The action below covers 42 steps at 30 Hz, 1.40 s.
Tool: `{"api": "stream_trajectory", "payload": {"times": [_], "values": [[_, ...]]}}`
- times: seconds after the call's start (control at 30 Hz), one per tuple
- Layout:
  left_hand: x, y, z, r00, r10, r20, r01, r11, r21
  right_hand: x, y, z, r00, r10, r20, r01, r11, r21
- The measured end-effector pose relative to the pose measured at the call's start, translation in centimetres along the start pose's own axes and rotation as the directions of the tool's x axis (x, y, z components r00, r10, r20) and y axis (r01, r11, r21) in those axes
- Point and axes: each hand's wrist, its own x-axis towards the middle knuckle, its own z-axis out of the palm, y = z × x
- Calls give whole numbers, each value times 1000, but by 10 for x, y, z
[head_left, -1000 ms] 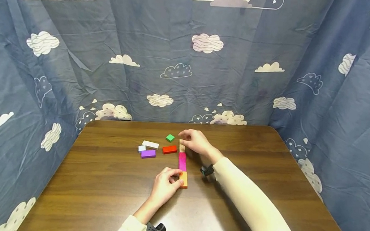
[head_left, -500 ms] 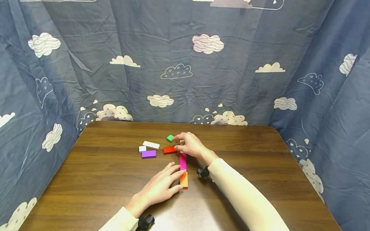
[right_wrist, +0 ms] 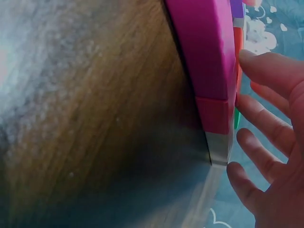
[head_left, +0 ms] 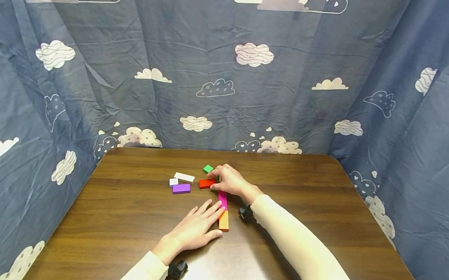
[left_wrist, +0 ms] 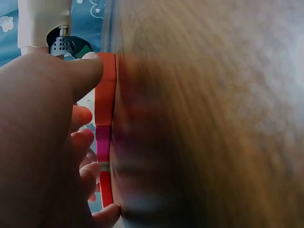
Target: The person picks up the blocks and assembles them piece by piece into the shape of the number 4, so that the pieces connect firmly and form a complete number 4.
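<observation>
In the head view, an orange block point(head_left: 224, 222), a pink block point(head_left: 223, 197) and a pale block point(right_wrist: 218, 148) form a row. The right hand hides most of the pale one from the head camera. My left hand point(head_left: 194, 229) lies flat and spread beside the row, its fingertips touching the pink and orange blocks and its thumb at the orange one's near end. My right hand point(head_left: 232, 181) reaches over the row's far end to a red block point(head_left: 204, 183). Its thumb and index finger pinch that block's right end; the other fingers stay spread in the right wrist view.
Left of the red block lie a white block point(head_left: 184, 178), a small light-blue block point(head_left: 173, 182) and a purple block point(head_left: 181, 189). Behind it sits a small green block point(head_left: 208, 169). The wooden table point(head_left: 123, 224) ends at a cloud-patterned curtain point(head_left: 195, 107).
My left hand has opened from a pinch on the orange block and spread out along the row. My right hand has left the pale block, moved left and lowered onto the red block's end.
</observation>
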Motion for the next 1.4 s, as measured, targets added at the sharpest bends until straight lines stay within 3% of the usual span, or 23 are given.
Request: {"api": "stream_trajectory", "payload": {"times": [0.3, 0.83, 1.4], "values": [[1, -1, 3, 1000, 0, 6, 0, 999, -49, 0, 0, 1, 1000, 16, 4, -16, 999, -49], [3, 2, 3, 1000, 11, -9, -12, 998, -54, -4, 0, 1, 999, 38, -12, -39, 995, -91], [0, -1, 3, 1000, -12, -19, 11, 998, -61, -9, -4, -20, 993, 21, -114, -30, 997, -74]]}}
